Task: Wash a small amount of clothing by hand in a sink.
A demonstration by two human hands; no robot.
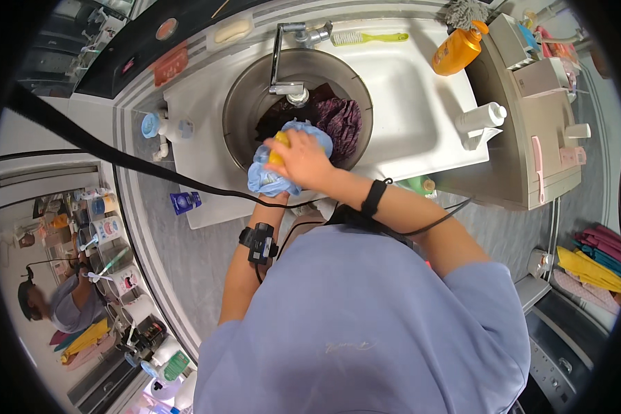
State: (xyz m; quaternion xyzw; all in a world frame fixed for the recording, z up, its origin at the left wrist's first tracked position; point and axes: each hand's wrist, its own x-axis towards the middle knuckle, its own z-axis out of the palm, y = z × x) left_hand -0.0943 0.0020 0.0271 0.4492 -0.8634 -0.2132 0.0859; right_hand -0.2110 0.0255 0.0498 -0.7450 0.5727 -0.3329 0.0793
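Observation:
My right hand point(302, 162) is closed around a yellow block point(280, 146), which looks like a bar of soap, and presses it onto a light blue cloth point(263, 181). Under that bunched cloth is my left hand point(283, 197), holding it up at the near rim of a round metal basin point(238, 103). The cloth hides most of the left fingers. Inside the basin lies a dark purple patterned cloth point(341, 124), with darker fabric point(283, 110) beside it. A chrome faucet point(277, 62) reaches over the basin.
The basin sits on a white sink point(407, 103). A green brush point(369, 38) lies behind it. An orange pump bottle point(460, 50) and a white bottle point(479, 117) stand on the right. At left are a clear bottle point(179, 129) and a blue tube point(185, 202). A black cable point(138, 163) crosses from the left.

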